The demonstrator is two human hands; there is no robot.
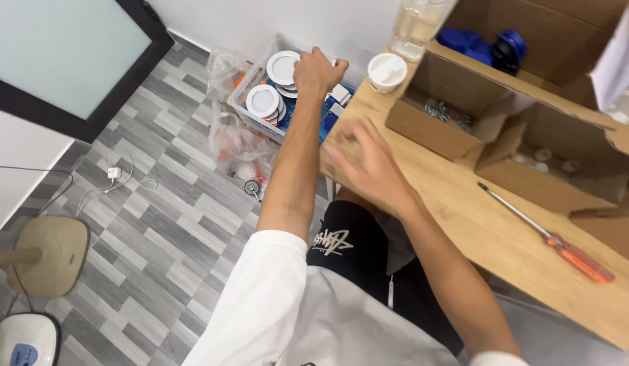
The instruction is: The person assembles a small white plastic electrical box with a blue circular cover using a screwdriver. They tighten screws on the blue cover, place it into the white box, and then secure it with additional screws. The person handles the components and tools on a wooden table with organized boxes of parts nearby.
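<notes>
White round lamp point(283, 68) under curled left hand point(317, 72); blurred right hand point(368, 166) spread, empty.

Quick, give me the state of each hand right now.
Left hand: reaching into the clear plastic bin, fingers curled on a round white disc light.
Right hand: blurred, open, holding nothing, over the wooden table.
</notes>
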